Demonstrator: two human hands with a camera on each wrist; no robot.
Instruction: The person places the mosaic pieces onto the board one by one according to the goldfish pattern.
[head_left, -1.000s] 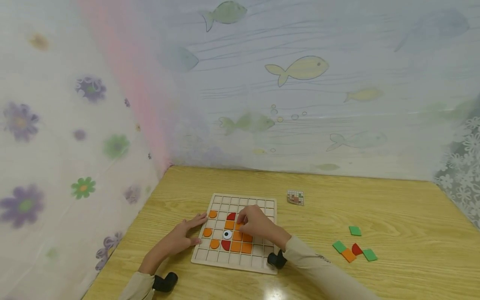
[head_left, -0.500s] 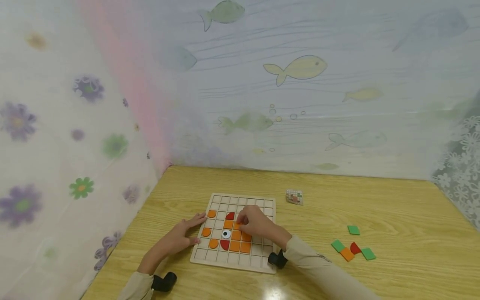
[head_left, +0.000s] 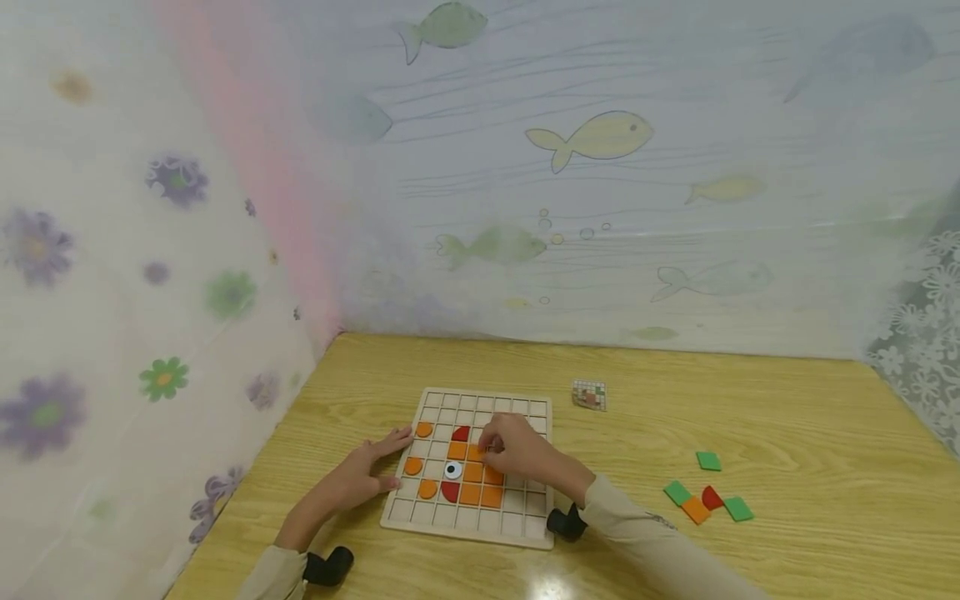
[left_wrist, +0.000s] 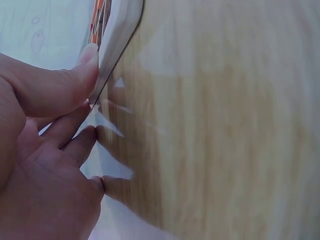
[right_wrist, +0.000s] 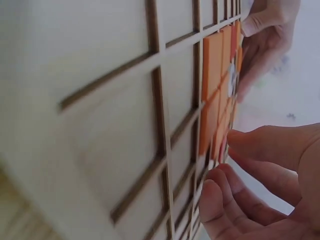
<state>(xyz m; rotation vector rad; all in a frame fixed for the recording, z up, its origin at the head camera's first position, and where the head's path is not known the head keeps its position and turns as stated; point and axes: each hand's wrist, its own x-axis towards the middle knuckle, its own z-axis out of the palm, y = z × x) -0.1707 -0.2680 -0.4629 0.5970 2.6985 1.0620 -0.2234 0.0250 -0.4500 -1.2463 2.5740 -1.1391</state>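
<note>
A wooden grid board lies on the table with orange square tiles, orange round pieces, red quarter-circle pieces and a white eye piece in its cells. My left hand touches the board's left edge, thumb and fingers spread; in the left wrist view its thumb presses the rim. My right hand is over the upper middle of the board, fingers curled, fingertips right at an orange tile. Its thumb and fingertips stand apart in the right wrist view; I cannot tell whether they grip a tile.
Right of the board lie several loose pieces: green tiles, an orange tile and a red quarter-circle. A small printed pattern card lies behind the board's right corner. Patterned cloth walls border the table at the back and left.
My right hand and forearm have shifted slightly to the right, showing a little more of the orange tile by the fingertips. My left hand stays at the board's edge.
</note>
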